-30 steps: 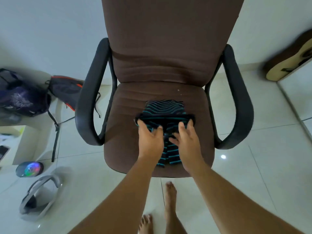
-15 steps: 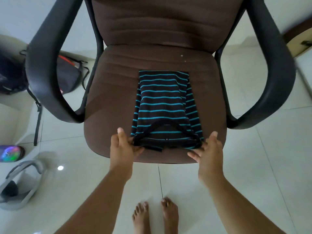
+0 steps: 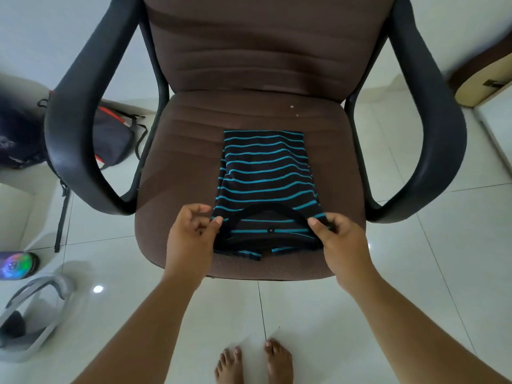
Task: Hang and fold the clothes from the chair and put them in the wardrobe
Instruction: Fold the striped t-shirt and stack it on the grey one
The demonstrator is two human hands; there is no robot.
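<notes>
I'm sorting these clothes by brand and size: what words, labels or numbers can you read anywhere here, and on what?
No text can be read for certain.
Small white mark on the neck tag inside the striped shirt: too small to read.
Pale print on the dark bag at left: blurred, unreadable.
</notes>
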